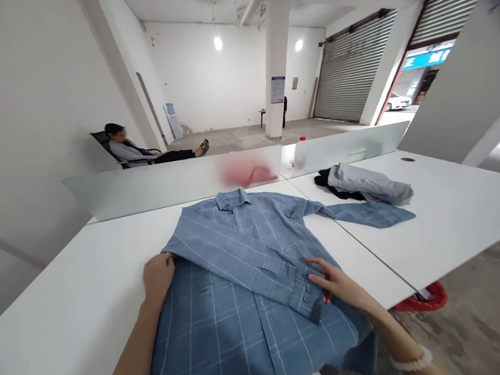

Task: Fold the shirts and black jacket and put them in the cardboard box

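Left hand [158, 277]: on the edge of the blue checked shirt [247, 248], cannot tell if it grips.
Right hand [332, 282]: open, touching the sleeve cuff [307, 294].
Shirt: flat on the white table [83, 291], sleeve folded across.
Farther: gray clothes [368, 184] on the table.

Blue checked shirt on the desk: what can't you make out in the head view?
Blue checked shirt: lower hem cut off by the head view's bottom edge.
Left hand: fingers hidden under the shirt's folded layer.
Dark garment: mostly covered by the grey garment.
Red shape: blurred behind the frosted divider, so unidentifiable.
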A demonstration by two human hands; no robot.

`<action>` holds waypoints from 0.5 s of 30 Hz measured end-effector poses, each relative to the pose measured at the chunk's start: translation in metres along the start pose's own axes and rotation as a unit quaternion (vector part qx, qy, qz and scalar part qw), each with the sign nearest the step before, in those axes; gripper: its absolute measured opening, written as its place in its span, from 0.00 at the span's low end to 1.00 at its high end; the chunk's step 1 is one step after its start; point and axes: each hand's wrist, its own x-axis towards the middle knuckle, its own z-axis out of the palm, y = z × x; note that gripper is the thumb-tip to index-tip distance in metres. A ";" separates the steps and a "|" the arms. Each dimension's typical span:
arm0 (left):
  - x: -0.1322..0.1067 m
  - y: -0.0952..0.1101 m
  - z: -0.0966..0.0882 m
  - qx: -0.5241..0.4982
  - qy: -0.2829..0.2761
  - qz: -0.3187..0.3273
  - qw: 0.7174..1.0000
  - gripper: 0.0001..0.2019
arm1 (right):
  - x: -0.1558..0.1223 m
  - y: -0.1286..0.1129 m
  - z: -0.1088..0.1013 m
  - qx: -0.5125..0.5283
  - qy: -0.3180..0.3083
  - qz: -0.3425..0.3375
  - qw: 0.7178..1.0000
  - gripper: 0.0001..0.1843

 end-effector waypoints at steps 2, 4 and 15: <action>-0.001 -0.002 -0.011 -0.007 0.041 -0.021 0.999 0.16 | 0.006 0.017 -0.027 -0.070 0.102 -0.041 0.991 0.28; -0.001 -0.003 -0.018 -0.018 0.084 -0.009 0.996 0.15 | 0.015 0.033 -0.066 -0.152 0.238 -0.049 0.958 0.24; -0.041 0.130 -0.037 -0.143 -0.134 0.299 0.934 0.16 | 0.051 0.096 -0.222 -0.233 0.516 0.205 0.798 0.26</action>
